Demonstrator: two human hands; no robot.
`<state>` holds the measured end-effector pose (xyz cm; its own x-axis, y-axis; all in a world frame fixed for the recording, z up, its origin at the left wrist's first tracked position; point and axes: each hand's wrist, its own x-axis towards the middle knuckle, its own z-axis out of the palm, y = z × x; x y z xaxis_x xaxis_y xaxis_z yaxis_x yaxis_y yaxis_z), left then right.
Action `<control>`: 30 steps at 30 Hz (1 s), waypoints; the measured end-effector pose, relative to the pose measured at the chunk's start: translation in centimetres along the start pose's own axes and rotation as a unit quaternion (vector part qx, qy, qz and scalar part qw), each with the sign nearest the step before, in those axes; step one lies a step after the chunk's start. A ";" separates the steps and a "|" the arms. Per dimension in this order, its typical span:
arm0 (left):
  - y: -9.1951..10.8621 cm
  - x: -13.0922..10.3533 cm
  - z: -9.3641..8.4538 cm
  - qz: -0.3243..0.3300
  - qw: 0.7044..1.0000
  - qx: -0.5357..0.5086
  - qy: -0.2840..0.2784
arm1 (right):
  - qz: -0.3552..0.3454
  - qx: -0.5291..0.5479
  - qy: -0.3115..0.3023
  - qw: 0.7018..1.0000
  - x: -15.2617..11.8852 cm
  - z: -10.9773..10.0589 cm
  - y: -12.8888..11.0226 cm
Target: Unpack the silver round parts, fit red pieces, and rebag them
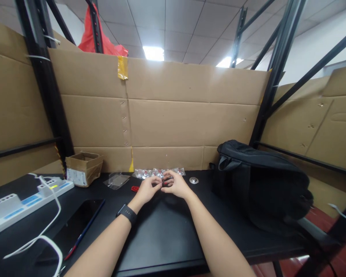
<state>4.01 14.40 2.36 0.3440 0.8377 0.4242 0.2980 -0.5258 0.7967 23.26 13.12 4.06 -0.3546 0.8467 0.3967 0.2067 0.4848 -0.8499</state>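
My left hand [149,188], with a dark watch on the wrist, and my right hand [175,184] meet above the black table [161,246]. The fingers of both are closed around something small and dark between them, too small to name. Just behind the hands lies a row of clear plastic packets [144,174] with small red bits inside. A red coiled item [135,188] rests on the table beside my left hand. To the right of my right hand is a round silvery disc [193,180].
A clear plastic bag [117,181] and an open cardboard box [84,168] stand at the back left. Nearer are a white power strip [25,204], white cables and a dark tablet [75,227]. A black backpack [259,184] fills the right side. Cardboard panels [167,119] wall the back.
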 end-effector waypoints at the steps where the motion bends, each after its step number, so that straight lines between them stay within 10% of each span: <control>1: 0.3 0.0 -0.1 -0.009 0.999 0.034 0.010 | -0.003 -0.014 0.003 1.000 0.0 -0.1 -0.1; 7: 1.4 -0.6 -3.9 -0.081 0.940 0.320 0.087 | -0.008 -0.221 0.119 0.968 -0.1 -3.7 0.5; 16: -1.1 -1.4 -8.8 -0.174 0.886 0.429 0.017 | 0.282 -0.400 0.232 0.841 -2.0 -9.3 3.3; 20: -1.0 -1.5 -6.8 -0.140 0.876 0.461 0.017 | 0.323 -0.408 0.215 0.826 -2.2 -9.3 3.6; 26: -0.7 0.0 0.8 0.005 0.884 0.467 -0.039 | 0.331 -0.430 0.207 0.814 -2.2 -8.8 3.4; 30: -1.3 0.9 2.8 -0.030 0.899 0.432 -0.067 | 0.306 -0.439 0.217 0.816 -1.7 -8.2 3.0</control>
<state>6.46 15.46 0.51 0.3914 0.8732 0.2904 0.8796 -0.4477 0.1608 32.02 14.92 3.64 0.3771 0.8950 0.2382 0.8656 -0.2491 -0.4344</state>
